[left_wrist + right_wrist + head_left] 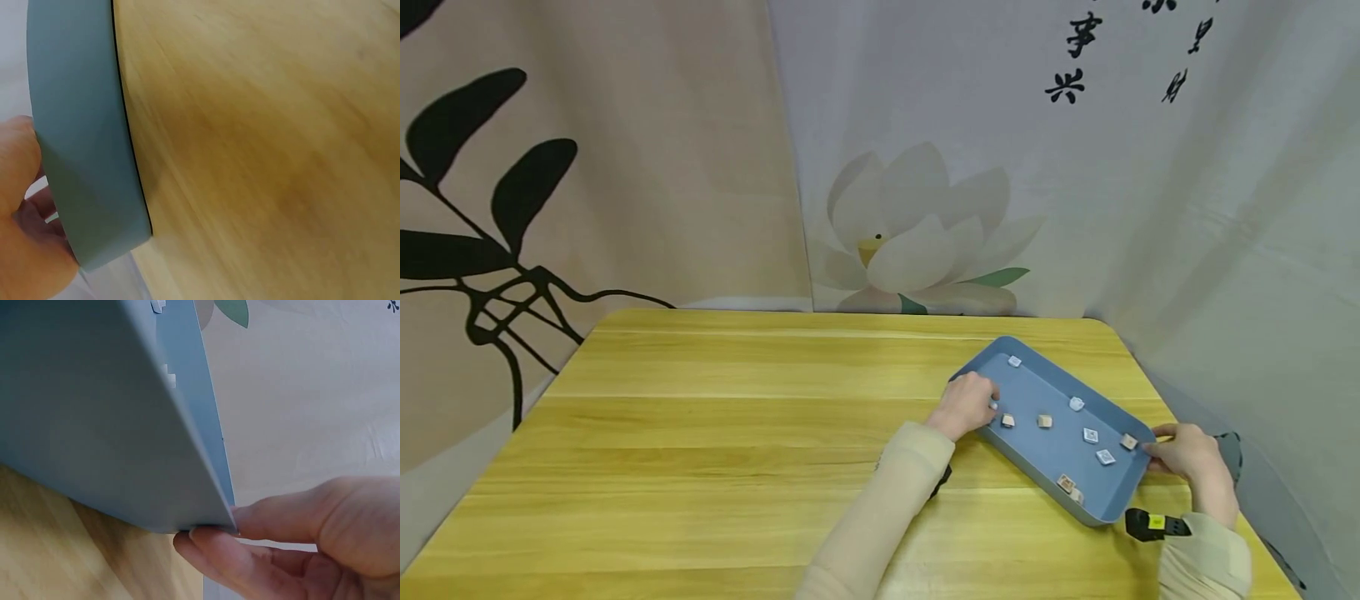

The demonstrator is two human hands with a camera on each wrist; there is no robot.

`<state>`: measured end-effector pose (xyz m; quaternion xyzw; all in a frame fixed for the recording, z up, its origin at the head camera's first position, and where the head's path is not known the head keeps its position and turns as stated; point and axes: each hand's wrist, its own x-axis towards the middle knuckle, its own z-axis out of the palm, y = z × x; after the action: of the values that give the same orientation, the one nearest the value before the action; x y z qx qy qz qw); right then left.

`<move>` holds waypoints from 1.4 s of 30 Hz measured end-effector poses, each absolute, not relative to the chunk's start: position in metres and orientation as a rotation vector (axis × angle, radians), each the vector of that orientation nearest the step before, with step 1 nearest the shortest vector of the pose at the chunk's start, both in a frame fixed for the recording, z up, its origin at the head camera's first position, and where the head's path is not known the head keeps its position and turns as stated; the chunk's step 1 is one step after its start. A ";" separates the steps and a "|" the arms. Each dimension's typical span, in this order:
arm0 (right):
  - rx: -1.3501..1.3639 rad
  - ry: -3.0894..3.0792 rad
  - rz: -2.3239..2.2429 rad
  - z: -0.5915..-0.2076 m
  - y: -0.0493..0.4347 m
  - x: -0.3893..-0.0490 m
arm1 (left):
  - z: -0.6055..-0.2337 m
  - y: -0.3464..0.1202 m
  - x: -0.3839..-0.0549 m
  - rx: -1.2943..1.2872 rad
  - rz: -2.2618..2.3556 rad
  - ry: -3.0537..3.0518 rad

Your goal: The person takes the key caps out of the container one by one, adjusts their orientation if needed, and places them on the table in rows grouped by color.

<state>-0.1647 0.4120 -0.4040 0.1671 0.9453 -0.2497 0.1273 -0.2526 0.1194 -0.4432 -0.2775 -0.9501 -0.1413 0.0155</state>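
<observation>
The blue tray (1045,390) stands at a slant on the right part of the desk (700,458), one corner toward the back and one toward the near edge. About ten small pieces (1091,435) lie scattered on its floor, some white, some tan, several with marks on top that are too small to read. Two of them sit close together against the near wall, one lies toward the back corner, and one white piece is partly covered by the left hand (968,402). That hand grips the tray's left end, its fingers bent over the rim; their tips are hard to make out from the head. The right hand (1187,454) pinches the opposite end at the right corner, thumb and fingers meeting on the edge.

The left wrist view shows mainly the outer side of the tray, its contents hidden; the right wrist view catches just two pale pieces, cut off by the wall.

Light sleeves (880,517) run out of the frame at the bottom. A black wristband (1156,524) shows at the right cuff. Behind hangs a curtain (700,167) with black characters (1065,86), some cut off at the top.
</observation>
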 end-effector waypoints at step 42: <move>0.459 2.814 -0.796 -0.405 0.401 -0.167 | -0.439 0.075 -0.244 -1.025 -0.951 -2.669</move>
<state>-0.1668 0.4012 -0.4048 0.1544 0.9467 -0.2678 0.0903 -0.2441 0.0754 -0.4394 -0.3395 -0.8840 -0.3149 0.0645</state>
